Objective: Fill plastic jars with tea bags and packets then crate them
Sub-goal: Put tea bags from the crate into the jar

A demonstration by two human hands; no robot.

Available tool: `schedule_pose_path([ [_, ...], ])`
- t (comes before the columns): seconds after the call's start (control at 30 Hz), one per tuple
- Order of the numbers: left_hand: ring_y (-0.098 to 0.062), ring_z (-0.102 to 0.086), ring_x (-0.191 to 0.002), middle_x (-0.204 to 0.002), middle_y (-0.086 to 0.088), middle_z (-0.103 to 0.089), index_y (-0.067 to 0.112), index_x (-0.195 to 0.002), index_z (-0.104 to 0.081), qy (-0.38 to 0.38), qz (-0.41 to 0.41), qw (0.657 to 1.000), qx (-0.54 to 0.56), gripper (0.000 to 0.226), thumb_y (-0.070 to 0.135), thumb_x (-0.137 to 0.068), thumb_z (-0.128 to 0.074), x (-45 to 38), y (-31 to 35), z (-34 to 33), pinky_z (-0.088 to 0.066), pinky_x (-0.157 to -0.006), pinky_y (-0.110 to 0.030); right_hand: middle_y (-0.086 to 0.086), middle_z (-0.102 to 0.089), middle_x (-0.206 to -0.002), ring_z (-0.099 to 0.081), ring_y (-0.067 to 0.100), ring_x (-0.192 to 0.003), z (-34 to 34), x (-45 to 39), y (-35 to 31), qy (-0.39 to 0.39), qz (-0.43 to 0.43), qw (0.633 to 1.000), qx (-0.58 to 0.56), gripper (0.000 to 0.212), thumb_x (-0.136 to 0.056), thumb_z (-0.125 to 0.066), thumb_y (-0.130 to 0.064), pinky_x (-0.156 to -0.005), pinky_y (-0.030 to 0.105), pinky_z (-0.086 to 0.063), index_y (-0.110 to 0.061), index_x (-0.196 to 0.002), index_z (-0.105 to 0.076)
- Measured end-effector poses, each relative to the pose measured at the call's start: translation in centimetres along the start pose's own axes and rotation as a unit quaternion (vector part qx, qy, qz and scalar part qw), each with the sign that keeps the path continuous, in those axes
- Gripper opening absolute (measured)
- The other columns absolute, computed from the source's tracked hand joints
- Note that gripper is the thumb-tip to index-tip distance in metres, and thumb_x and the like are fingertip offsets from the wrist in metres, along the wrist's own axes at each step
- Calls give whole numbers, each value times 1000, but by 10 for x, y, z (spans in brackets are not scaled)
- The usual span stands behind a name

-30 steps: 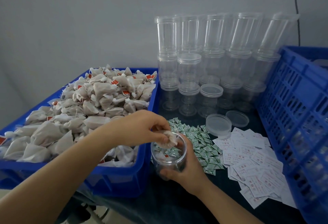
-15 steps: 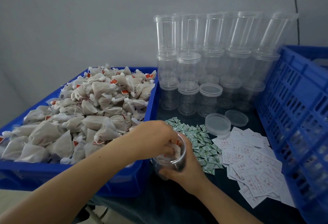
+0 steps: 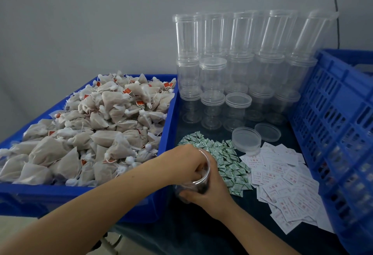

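A clear plastic jar (image 3: 194, 187) stands on the dark table, close to the front right corner of the blue bin (image 3: 168, 121). My right hand (image 3: 211, 193) grips the jar from the near right side. The fingers of my left hand (image 3: 184, 161) reach down through the jar's mouth; what they hold inside is hidden. The bin at the left is heaped with beige tea bags (image 3: 105, 129) with strings and red tags. Small green packets (image 3: 228, 159) lie in a pile just right of the jar.
White printed slips (image 3: 282, 182) are spread right of the green packets. Stacks of clear jars with lids (image 3: 238, 63) stand at the back against the wall. Two loose lids (image 3: 246, 140) lie in front of them. A blue slatted crate (image 3: 333, 123) stands along the right.
My left hand carried a tea bag from above the jar's mouth down into the jar, its fingers sinking deeper inside. My right hand kept hold of the jar.
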State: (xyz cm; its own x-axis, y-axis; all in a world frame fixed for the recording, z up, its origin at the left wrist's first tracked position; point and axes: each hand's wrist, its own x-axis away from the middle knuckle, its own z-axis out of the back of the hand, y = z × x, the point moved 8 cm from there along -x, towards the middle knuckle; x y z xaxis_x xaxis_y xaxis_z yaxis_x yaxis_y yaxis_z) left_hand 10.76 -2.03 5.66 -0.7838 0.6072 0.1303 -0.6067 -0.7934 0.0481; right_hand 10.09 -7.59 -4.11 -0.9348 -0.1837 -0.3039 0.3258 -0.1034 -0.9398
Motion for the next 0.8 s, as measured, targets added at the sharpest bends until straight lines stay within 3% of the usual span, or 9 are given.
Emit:
schedule_pose_path([
  [0.13, -20, -51, -71, -78, -3, -57, 10, -84, -65, -45, -19, 999, -18, 17, 14, -91, -50, -4, 4, -5, -39, -64, -28, -22, -54, -135, -57, 8, -126, -1, 0, 1, -8, -3, 1000, -5, 99, -65, -91, -33, -95, 22, -51, -61, -138, -30],
  [0.37, -18, -49, -71, -87, -8, -66, 7, -90, -68, -121, -39, 991, -34, 14, 12, -90, -55, -15, 7, -21, -32, -66, -25, -27, -55, -132, -58, 3, -122, 0, 1, -1, -6, -3, 1000, -5, 98, -64, -89, -31, -91, 15, -50, -68, -133, -31],
  [0.63, -16, -46, -65, -62, 6, -47, 19, -66, -53, -122, -52, 990, -44, 22, 13, -85, -62, -20, 7, -27, -33, -66, -27, -30, -57, -128, -59, 1, -120, -1, 3, -6, -8, 1, 1000, -9, 96, -63, -88, -28, -89, 14, -50, -71, -129, -33],
  [0.8, -17, -50, -73, -81, -3, -60, 11, -86, -66, -158, -62, 985, -27, 4, 13, -86, -64, -18, 9, -28, -35, -69, -26, -36, -54, -126, -57, -4, -118, -1, 4, -9, -13, 0, 1000, -6, 97, -63, -88, -28, -87, 10, -49, -73, -128, -31],
])
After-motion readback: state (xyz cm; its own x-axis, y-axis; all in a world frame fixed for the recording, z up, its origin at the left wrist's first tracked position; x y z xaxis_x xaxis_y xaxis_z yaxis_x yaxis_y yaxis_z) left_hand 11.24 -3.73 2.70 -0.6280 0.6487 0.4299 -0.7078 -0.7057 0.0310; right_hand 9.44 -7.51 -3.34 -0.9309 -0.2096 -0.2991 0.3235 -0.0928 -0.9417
